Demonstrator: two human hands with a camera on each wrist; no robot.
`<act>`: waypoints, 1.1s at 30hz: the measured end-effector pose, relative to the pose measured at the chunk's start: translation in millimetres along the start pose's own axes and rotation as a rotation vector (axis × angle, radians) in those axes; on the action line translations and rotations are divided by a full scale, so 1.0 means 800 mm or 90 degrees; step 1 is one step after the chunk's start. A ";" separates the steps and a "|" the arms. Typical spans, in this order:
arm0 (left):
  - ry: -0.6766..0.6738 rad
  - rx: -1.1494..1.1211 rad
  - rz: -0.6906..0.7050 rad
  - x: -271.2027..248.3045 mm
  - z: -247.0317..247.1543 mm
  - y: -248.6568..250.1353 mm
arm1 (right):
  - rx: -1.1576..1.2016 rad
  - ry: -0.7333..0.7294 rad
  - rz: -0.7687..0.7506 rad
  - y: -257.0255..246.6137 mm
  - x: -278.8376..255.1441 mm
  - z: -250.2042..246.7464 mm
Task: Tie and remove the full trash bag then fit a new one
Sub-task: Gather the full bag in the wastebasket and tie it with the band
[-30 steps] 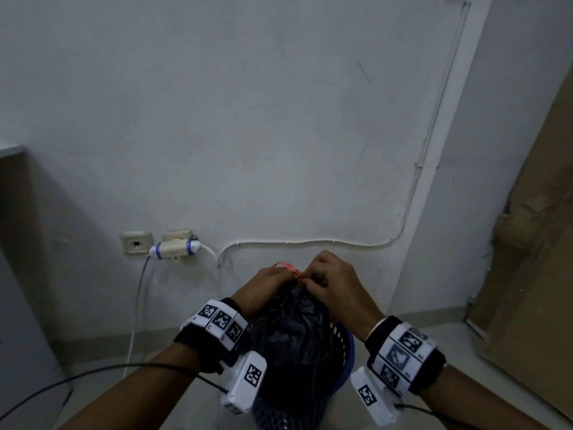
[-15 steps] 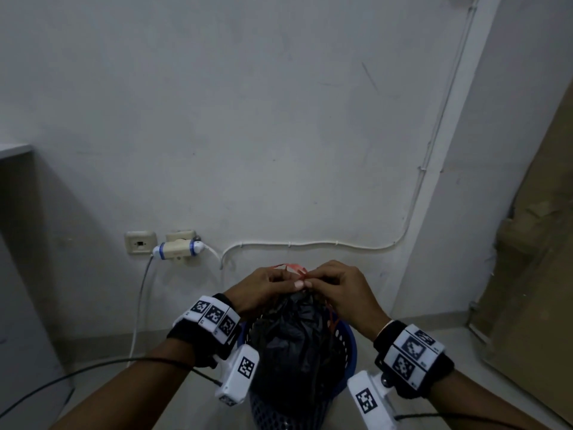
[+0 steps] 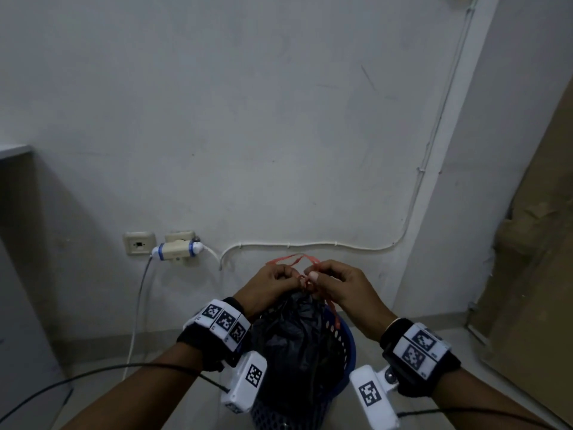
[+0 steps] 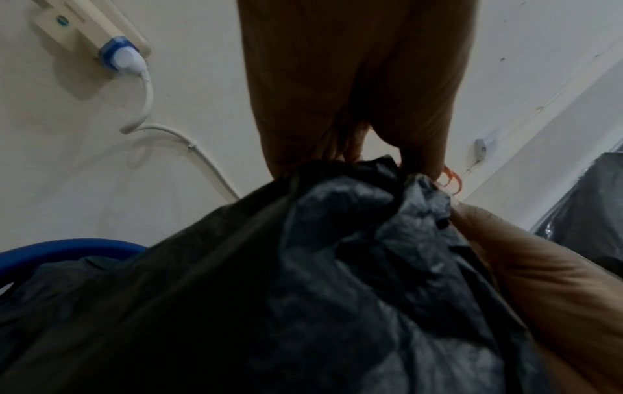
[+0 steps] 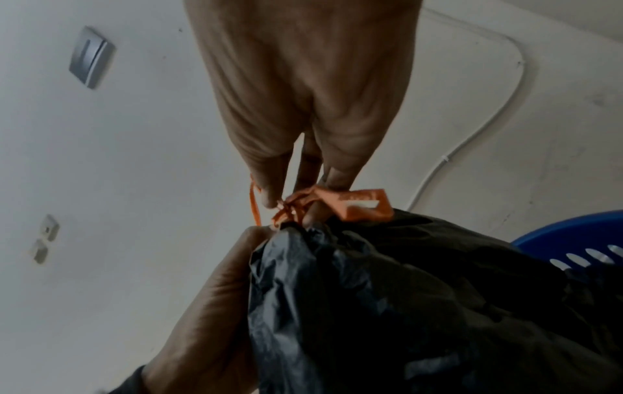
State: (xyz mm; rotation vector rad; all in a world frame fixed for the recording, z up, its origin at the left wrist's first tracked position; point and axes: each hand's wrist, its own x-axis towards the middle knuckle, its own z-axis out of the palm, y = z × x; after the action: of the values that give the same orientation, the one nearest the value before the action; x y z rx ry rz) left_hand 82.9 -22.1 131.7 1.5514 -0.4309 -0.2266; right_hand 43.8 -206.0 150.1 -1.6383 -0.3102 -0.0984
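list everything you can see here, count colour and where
trash bag: 1, black, gathered at the top, in the bin
drawstring: 1, orange, looped above the bag's neck
bin: 1, blue, perforated, on the floor by the wall
wall outlet: 1, cream, left on the wall
plug adapter: 1, cream and blue, beside the outlet
cable: 1, white, clipped along the wall
cardboard: brown, leaning at the right
left hand: pinches the drawstring
right hand: pinches the drawstring

Left hand [image 3: 266,287] and right hand [image 3: 344,283]: bare, forearms bare. Each wrist: black strap carrying white blocks printed with black square-pattern markers. Beneath each wrist: white camera housing with one marker. Thin black cable trailing from each housing toward the near edge.
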 end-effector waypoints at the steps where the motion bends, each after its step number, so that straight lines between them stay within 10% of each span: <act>1: 0.003 0.006 0.002 0.001 0.000 0.000 | 0.009 -0.004 0.011 0.000 0.000 -0.001; 12: -0.037 -0.068 -0.028 -0.003 0.005 0.003 | -0.108 -0.056 0.048 -0.006 0.016 -0.016; 20: -0.055 -0.136 -0.098 -0.001 0.008 -0.005 | 0.347 -0.026 0.218 -0.004 0.019 -0.020; 27: -0.055 -0.006 -0.020 0.000 0.010 0.005 | 0.399 0.019 0.220 0.009 0.023 -0.018; 33: -0.088 -0.234 -0.145 0.000 0.011 0.004 | 0.359 -0.061 0.218 0.007 0.023 -0.020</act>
State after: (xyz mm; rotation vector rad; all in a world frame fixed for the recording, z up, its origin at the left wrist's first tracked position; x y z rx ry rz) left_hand 78.9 -30.0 134.6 1.2245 -0.2996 -0.5607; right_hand 64.6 -219.6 150.7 -1.1144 -0.1094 0.3041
